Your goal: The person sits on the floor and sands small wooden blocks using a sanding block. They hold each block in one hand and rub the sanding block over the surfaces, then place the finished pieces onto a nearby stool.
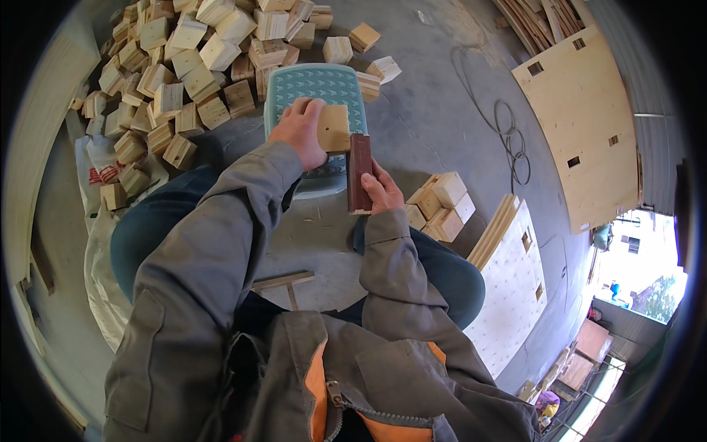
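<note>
In the head view, your left hand (300, 136) has its fingers closed on a pale tan, square-edged wooden block (335, 130) above the textured teal stool (317, 76), while your right hand (383, 193) grips a long, dark reddish-brown bar (359, 177) beside the block's right edge.

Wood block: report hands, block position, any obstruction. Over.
Left hand gripping wood block. Right hand gripping reddish-brown bar at block's right edge. Block above teal stool. No obstruction visible between block and bar.
</note>
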Action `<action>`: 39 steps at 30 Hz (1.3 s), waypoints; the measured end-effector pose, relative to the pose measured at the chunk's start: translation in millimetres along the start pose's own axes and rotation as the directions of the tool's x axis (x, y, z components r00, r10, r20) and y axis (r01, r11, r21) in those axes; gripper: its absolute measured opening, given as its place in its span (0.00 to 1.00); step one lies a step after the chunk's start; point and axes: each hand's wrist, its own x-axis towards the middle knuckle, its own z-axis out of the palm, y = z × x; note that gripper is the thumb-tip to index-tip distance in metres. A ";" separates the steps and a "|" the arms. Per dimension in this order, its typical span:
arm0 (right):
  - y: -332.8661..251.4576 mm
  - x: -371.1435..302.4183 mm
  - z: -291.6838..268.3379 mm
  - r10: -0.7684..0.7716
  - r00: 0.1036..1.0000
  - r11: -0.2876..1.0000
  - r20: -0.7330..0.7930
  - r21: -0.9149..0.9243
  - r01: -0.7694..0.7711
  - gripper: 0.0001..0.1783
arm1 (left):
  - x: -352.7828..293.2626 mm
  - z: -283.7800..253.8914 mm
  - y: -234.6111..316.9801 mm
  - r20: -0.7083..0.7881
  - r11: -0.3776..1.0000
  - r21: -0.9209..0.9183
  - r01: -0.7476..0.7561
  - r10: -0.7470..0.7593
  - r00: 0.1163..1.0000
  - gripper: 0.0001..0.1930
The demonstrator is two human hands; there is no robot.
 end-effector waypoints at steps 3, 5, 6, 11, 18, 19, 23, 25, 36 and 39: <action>-2.7 7.8 2.3 -0.004 1.000 1.000 0.006 0.017 0.004 0.32 | -0.1 -0.9 0.0 0.008 1.000 -0.016 0.000 0.000 1.000 0.44; -5.4 29.8 5.0 -0.028 0.999 0.998 0.022 -0.047 0.029 0.31 | -0.2 -0.1 -1.9 -0.008 1.000 -0.029 -0.001 0.001 1.000 0.44; -7.8 43.3 7.3 -0.032 0.999 0.998 0.040 -0.058 0.035 0.31 | -0.4 1.3 -3.5 -0.011 0.999 -0.038 -0.009 0.009 1.000 0.45; -44.4 115.3 31.5 -0.094 0.987 0.947 0.132 -0.293 0.129 0.30 | -0.1 1.5 2.0 -0.012 0.999 -0.050 0.021 -0.021 1.000 0.49; -67.5 149.2 56.5 -0.134 0.974 0.872 0.181 -0.446 0.203 0.31 | -0.6 -0.1 0.8 0.015 0.999 -0.022 0.026 -0.026 1.000 0.52; -68.7 135.1 61.9 -0.176 0.970 0.848 0.166 -0.476 0.235 0.31 | -0.9 -1.3 0.6 0.015 0.999 -0.017 0.037 -0.037 0.999 0.52; -48.3 95.1 40.1 -0.359 0.918 0.660 0.168 -0.650 0.377 0.35 | 1.3 0.4 2.5 -0.005 1.000 -0.018 0.017 -0.017 1.000 0.51; -38.1 56.6 35.5 -0.454 0.867 0.461 0.206 -0.778 0.426 0.36 | 0.8 -0.3 1.9 -0.001 0.999 -0.024 0.042 -0.042 0.999 0.51; -24.0 -3.7 52.7 -0.636 0.710 -0.038 0.302 -0.931 0.362 0.33 | 0.6 1.3 -3.0 -0.007 0.996 -0.084 0.004 -0.005 1.000 0.49; -34.8 52.5 70.7 -0.637 0.717 -0.041 0.284 -0.941 0.337 0.32 | 0.4 7.6 -7.8 -0.044 0.997 -0.076 -0.004 0.001 0.999 0.48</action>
